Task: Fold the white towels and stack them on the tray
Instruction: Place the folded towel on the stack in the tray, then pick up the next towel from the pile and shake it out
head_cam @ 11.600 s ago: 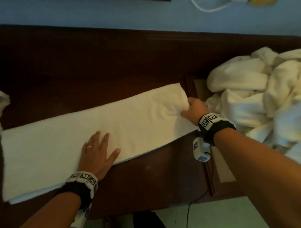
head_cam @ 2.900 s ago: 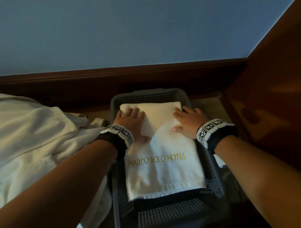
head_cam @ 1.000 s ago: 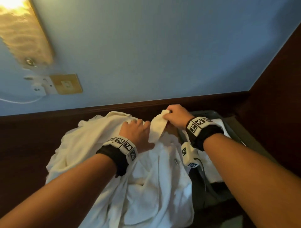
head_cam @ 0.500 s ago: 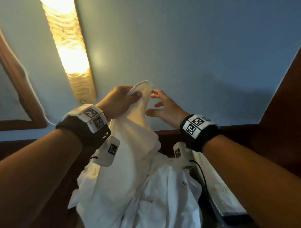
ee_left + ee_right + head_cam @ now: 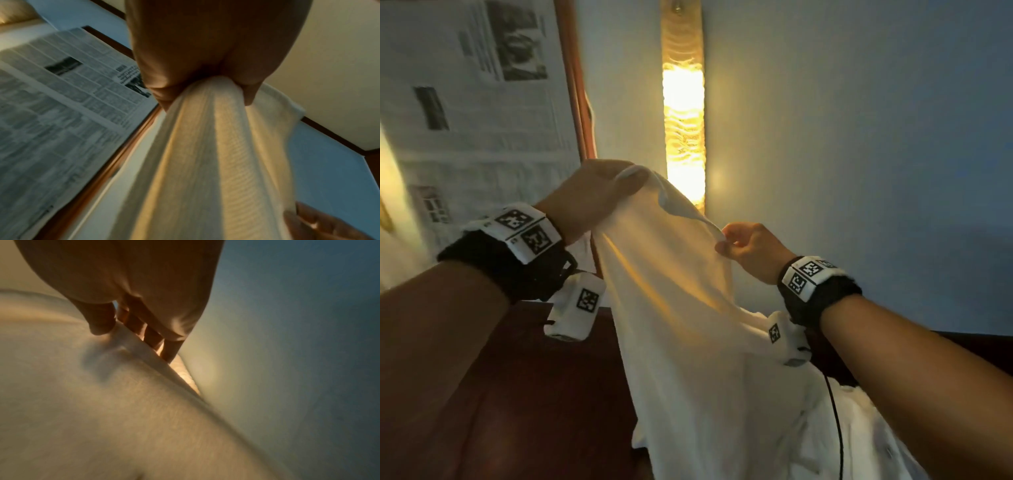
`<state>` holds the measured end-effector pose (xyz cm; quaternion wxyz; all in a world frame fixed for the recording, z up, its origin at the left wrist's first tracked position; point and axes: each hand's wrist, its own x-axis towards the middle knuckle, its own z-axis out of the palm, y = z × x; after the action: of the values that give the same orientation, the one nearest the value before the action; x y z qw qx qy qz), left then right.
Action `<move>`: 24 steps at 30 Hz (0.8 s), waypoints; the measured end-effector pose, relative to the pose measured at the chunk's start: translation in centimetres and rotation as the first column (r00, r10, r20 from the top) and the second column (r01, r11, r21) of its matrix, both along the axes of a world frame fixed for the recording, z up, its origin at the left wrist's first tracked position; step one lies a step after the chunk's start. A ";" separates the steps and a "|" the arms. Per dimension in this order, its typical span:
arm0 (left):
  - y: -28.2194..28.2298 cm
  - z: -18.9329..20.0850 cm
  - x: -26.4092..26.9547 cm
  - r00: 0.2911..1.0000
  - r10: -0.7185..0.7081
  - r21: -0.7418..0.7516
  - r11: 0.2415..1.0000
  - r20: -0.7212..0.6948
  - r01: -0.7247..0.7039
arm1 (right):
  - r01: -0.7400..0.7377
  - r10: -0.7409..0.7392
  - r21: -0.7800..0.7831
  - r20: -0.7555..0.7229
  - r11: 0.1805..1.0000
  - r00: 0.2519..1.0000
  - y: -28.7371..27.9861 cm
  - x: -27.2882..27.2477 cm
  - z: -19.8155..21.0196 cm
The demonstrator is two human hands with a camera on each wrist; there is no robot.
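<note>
The dim room is lit warmly by a glowing wall lamp (image 5: 683,113); the towel (image 5: 681,291) is backlit amber, and both wrist views are blurred.

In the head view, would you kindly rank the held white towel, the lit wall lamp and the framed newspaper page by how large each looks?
1. white towel, gripped by the left hand and pinched by the right hand
2. framed newspaper page, cut off by the picture's edge
3. wall lamp

The towel hangs nearest the camera, so this is apparent size only.
</note>
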<state>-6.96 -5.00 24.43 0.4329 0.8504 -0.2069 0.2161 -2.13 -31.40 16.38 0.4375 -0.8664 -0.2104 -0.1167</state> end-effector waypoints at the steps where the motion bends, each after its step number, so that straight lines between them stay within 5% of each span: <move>1: 2.0 0.1 0.0 1.000 0.014 -0.028 0.999 -0.002 -0.014 | 0.023 -0.024 0.066 0.026 0.998 0.999 1.4 0.1 0.5; 4: 7.4 0.7 0.2 0.995 0.100 -0.118 0.988 0.027 -0.096 | 0.029 -0.048 0.210 0.085 0.977 0.995 6.7 -0.4 3.5; 7: 13.2 1.1 1.2 0.973 0.222 -0.143 0.967 0.066 -0.211 | -0.003 0.002 0.008 0.172 1.000 0.985 12.6 -1.3 6.2; 11: 19.8 1.0 2.7 0.967 0.242 -0.152 0.962 0.082 -0.228 | 0.001 0.033 -0.298 0.110 0.954 0.993 17.7 -1.6 5.7; 19: 24.7 0.8 4.3 0.978 0.201 -0.151 0.970 0.053 -0.191 | 0.238 -0.258 -0.352 -0.011 0.905 0.966 17.1 0.8 1.8; 24: 23.2 0.9 4.4 0.996 0.049 -0.227 0.972 -0.078 -0.066 | 0.364 -0.300 -0.386 0.217 0.848 0.929 16.2 0.3 3.6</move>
<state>-2.58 18.24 25.31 0.5288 0.8076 -0.1402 0.2203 -1.86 -15.18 19.97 0.1973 -0.9520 -0.1094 -0.2067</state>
